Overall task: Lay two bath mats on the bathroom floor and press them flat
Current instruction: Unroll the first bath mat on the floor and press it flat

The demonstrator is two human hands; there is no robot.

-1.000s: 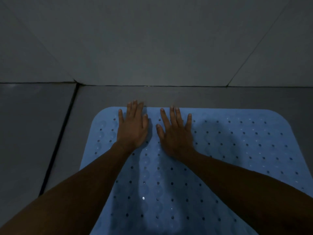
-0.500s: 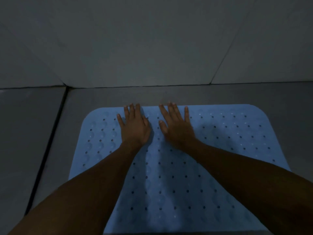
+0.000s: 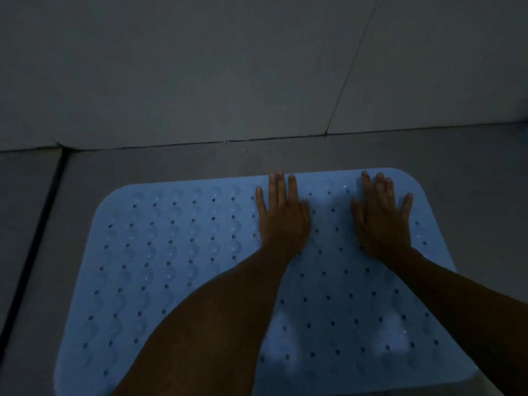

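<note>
Slid rightward from mid-mat, left hand [image 3: 281,221] and right hand [image 3: 381,222], fingers spread, flattening blue mat [image 3: 171,267]'s far-right corner.

Grey tiled floor [image 3: 34,224] meets a pale tiled wall [image 3: 200,67], dark grout lines

A dim bathroom in a home, seen at floor level. Large grey floor tiles [image 3: 171,167] with dark grout lines run to a far wall [image 3: 200,67] of big pale tiles. A blue perforated bath mat [image 3: 171,267] with rounded corners lies flat on the floor, just near of the wall.
</note>
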